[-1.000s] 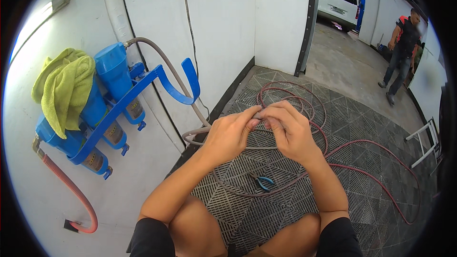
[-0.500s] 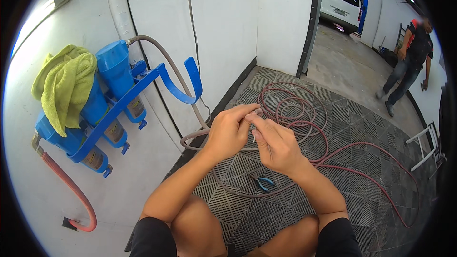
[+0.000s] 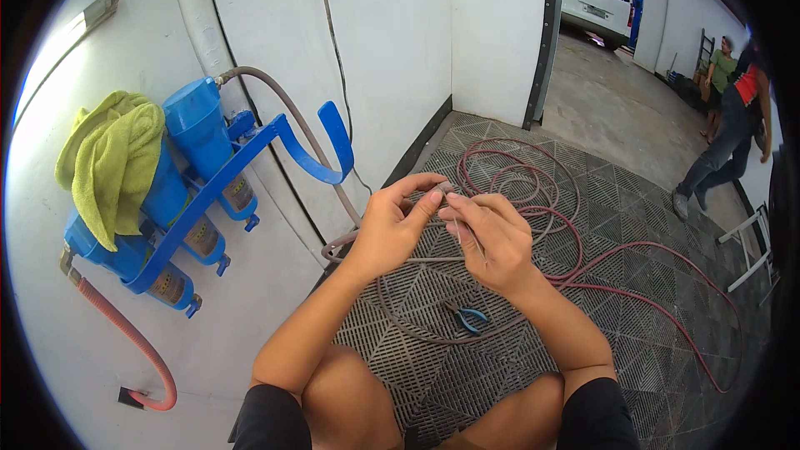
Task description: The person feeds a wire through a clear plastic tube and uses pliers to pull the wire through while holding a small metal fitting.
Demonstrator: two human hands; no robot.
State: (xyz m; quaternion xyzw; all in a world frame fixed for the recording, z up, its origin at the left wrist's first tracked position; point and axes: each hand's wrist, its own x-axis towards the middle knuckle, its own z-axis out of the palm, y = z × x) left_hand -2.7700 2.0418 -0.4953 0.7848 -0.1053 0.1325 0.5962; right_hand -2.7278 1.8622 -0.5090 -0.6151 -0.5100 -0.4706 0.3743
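My left hand (image 3: 394, 221) and my right hand (image 3: 493, 242) meet in front of me, fingertips close together above the floor mats. The left thumb and forefinger pinch a small grey-brown piece (image 3: 442, 189), possibly a hose end; the fingers cover most of it. A thin wire-like strand (image 3: 457, 227) runs down from the fingertips across the right hand, which is closed in a pinch. Below the hands, blue-handled pliers (image 3: 469, 320) lie on the mat, apart from both hands. Loops of reddish hose (image 3: 575, 242) lie just beyond my fingers.
Blue filter canisters (image 3: 196, 121) hang on the left wall with a green towel (image 3: 117, 158) draped over them. A blue hook bracket (image 3: 333, 142) juts out near my left hand. White metal frame (image 3: 747, 250) stands at the right. Two people (image 3: 737, 129) are beyond the doorway, near a white vehicle (image 3: 596, 0).
My fingertips have drawn slightly apart, and the thin strand now shows at my right hand. The person at the right has turned and stepped nearer; a second person has come into view behind.
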